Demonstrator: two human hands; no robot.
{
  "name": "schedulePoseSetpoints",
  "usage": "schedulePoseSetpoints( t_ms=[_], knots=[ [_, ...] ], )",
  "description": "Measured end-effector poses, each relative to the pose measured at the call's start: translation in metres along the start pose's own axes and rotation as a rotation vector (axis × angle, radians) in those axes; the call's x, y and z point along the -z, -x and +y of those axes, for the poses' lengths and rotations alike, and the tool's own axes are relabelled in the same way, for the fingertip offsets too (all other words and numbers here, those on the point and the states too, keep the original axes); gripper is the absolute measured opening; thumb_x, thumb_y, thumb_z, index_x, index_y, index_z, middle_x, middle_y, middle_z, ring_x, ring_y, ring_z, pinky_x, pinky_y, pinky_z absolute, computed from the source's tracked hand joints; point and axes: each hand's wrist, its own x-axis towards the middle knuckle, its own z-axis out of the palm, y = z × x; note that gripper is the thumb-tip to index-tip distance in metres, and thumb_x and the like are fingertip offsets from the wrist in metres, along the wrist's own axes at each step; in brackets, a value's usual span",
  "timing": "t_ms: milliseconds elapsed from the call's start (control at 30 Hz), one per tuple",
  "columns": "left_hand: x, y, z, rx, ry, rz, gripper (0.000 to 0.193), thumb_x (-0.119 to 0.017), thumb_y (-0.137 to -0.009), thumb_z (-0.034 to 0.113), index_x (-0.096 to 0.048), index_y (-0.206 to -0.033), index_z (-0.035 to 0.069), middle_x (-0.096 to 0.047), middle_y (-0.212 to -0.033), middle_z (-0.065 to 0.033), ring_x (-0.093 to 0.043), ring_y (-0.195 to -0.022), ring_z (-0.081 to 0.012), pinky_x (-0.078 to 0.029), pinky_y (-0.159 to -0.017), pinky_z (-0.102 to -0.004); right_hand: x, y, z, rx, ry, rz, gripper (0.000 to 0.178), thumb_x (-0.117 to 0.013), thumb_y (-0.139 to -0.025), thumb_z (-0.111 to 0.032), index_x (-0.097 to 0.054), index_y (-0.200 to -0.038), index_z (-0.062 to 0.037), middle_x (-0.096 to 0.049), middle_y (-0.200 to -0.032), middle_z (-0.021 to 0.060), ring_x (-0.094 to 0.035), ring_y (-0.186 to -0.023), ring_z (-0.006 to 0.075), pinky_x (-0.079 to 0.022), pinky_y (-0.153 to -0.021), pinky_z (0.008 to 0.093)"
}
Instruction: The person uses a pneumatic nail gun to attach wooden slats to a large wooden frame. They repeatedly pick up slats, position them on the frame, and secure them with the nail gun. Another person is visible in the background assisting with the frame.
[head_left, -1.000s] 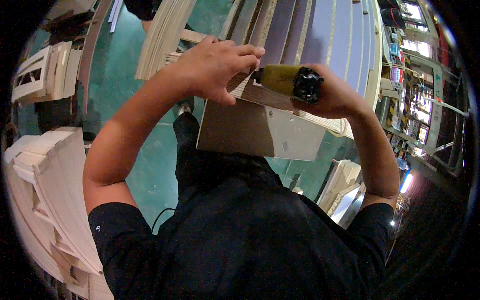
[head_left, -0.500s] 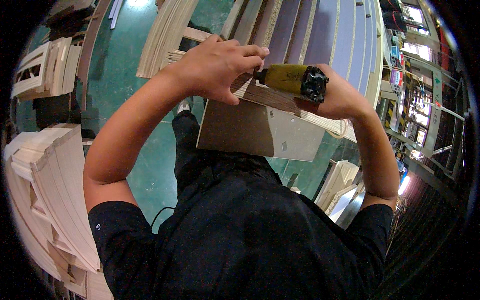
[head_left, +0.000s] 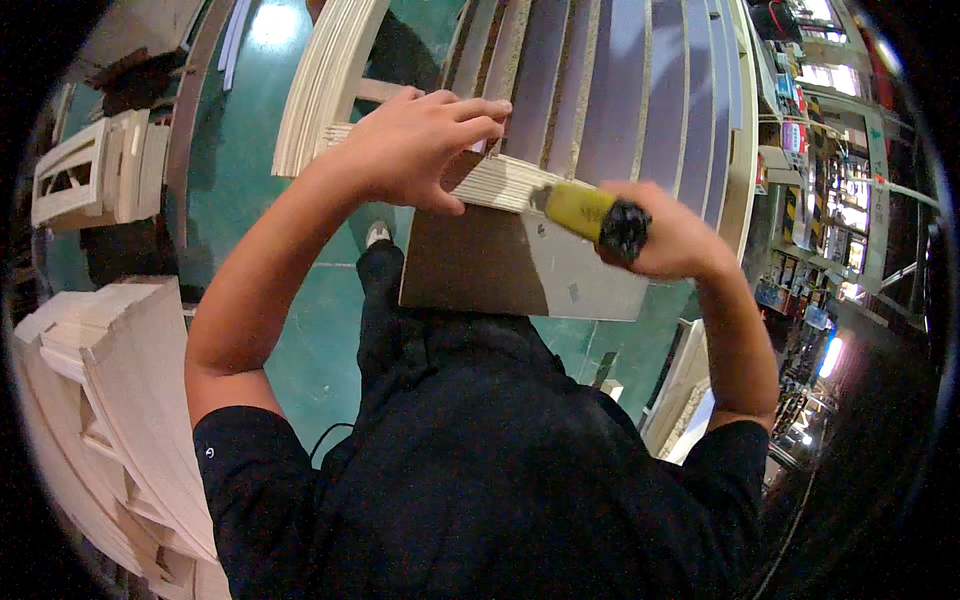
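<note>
My right hand (head_left: 665, 225) is wrapped around a yellow and black power tool (head_left: 580, 210), blurred, its narrow nose pointing left over the pale wooden strips (head_left: 515, 185). I cannot tell exactly which kind of tool it is. At the left end of those layered strips is my left hand (head_left: 415, 140), its thumb and fingers spread apart across the stack. A small metal-looking piece (head_left: 491, 150) shows just below the left fingertips, too small to name. Below both hands, a flat grey-brown board (head_left: 480, 260) lies close to my body.
Beyond the strips run long grey-purple panels (head_left: 620, 90) with raw edges. Stacked pale wooden frame pieces (head_left: 320, 95) stand left of them. More wooden frames (head_left: 110, 400) sit at the far left, over a green floor (head_left: 310, 310). Crowded shelving (head_left: 800, 130) lines the right.
The power tool and my right hand have moved right and nearer to me, away from the left fingers. My left hand has shifted slightly left.
</note>
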Motion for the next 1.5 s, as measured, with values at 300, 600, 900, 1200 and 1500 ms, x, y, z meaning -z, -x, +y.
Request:
schedulePoseSetpoints(
  t_ms=[300,600,900,1200,1500],
  knots=[
    [0.004,-0.002,0.011,-0.144,-0.105,0.019,0.057,-0.091,-0.067,0.034,-0.068,-0.116,0.018,-0.05,-0.153,-0.0085,-0.05,-0.134,-0.0407,-0.043,-0.109,-0.0557,-0.148,0.126,0.124,-0.06,-0.308,-0.019,0.041,-0.081,-0.073,-0.019,-0.066,-0.109,-0.0039,-0.07,-0.103,0.0188,-0.067,-0.098,0.0391,-0.053,-0.085,0.0436],
    [-0.011,-0.019,0.076,0.14,-0.268,0.148,0.036,-0.082,-0.083,0.032,-0.07,-0.106,0.007,-0.06,-0.14,-0.017,-0.052,-0.131,-0.0405,-0.041,-0.11,-0.0539,-0.422,0.23,0.272,-0.539,-0.791,0.323,0.032,-0.08,-0.076,-0.013,-0.068,-0.105,-0.0038,-0.07,-0.082,0.0065,-0.067,-0.07,0.0175,-0.054,-0.063,0.0371],
    [-0.221,-0.109,0.314,0.245,0.384,-0.107,0.013,-0.072,-0.091,0.015,-0.069,-0.103,0.009,-0.075,-0.096,-0.0137,-0.073,-0.086,-0.0345,-0.058,-0.074,-0.0447,-0.622,0.321,0.413,-0.677,-0.611,0.25,0.048,-0.08,-0.074,-0.042,-0.074,-0.113,-0.0153,-0.076,-0.102,0.018,-0.071,-0.1,0.0417,-0.056,-0.084,0.0492],
    [-0.427,-0.183,0.447,-0.029,0.516,-0.507,0.021,-0.065,-0.099,0.032,-0.066,-0.109,0.013,-0.068,-0.078,-0.0171,-0.065,-0.07,-0.0414,-0.05,-0.064,-0.0508,-0.607,0.377,0.583,-0.795,-0.493,0.087,0.047,-0.085,-0.071,-0.041,-0.076,-0.109,-0.0134,-0.078,-0.093,0.0116,-0.075,-0.086,0.0295,-0.058,-0.08,0.041],
    [-0.524,-0.316,0.49,-0.037,0.609,-0.423,0.026,-0.065,-0.098,0.034,-0.068,-0.103,0.009,-0.069,-0.076,-0.0164,-0.067,-0.072,-0.0398,-0.051,-0.064,-0.0509,-0.558,0.453,0.734,-1.104,-0.924,0.383,0.041,-0.079,-0.083,-0.029,-0.07,-0.113,-0.0025,-0.076,-0.093,0.0164,-0.074,-0.083,0.0318,-0.057,-0.077,0.0455]
  ],
)
